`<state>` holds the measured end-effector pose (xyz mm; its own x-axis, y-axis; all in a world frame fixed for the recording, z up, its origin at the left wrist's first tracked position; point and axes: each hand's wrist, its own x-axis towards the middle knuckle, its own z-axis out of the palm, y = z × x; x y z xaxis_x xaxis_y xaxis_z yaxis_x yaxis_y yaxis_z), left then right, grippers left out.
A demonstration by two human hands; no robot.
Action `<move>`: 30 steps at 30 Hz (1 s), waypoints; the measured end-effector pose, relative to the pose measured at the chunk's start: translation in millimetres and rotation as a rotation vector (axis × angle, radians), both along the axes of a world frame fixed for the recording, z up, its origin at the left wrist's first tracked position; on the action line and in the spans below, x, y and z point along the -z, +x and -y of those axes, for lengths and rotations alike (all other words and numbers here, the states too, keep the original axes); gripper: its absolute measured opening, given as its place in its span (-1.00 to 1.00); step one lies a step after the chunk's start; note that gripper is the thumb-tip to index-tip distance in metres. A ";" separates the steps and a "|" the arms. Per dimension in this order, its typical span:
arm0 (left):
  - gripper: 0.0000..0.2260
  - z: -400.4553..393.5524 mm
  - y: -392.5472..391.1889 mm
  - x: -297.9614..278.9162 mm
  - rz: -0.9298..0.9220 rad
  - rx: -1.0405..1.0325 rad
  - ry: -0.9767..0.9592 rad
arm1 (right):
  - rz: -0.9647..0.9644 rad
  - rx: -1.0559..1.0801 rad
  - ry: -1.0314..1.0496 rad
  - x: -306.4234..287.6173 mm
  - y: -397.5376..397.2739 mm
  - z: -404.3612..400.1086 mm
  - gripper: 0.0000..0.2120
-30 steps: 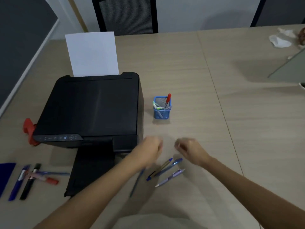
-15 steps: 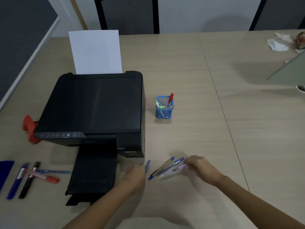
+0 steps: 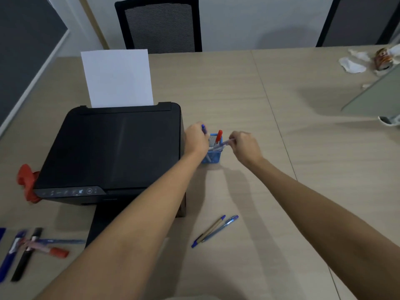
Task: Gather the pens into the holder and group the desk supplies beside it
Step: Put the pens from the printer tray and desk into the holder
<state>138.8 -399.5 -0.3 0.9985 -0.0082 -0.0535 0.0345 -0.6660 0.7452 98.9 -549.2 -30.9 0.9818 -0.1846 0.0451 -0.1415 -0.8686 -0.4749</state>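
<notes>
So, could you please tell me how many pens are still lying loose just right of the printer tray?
2: a tan-barrelled blue-capped pen and a translucent blue pen, side by side on the wooden desk; none seem hidden.

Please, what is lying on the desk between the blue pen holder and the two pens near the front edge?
Nothing: in the head view, bare desk with arm shadows runs from the blue pen holder to the two pens.
</notes>
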 end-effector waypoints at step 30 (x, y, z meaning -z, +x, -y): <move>-0.75 -18.7 -159.2 101.4 -0.436 0.694 0.745 | -0.471 -0.296 0.125 85.6 -181.9 38.5 -0.89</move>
<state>-20.5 -380.7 -101.8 0.6838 -0.3785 -0.6238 -0.3582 -0.9190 0.1650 -83.0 -587.8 -116.5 0.9012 0.1261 -0.4146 -0.1217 -0.8445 -0.5216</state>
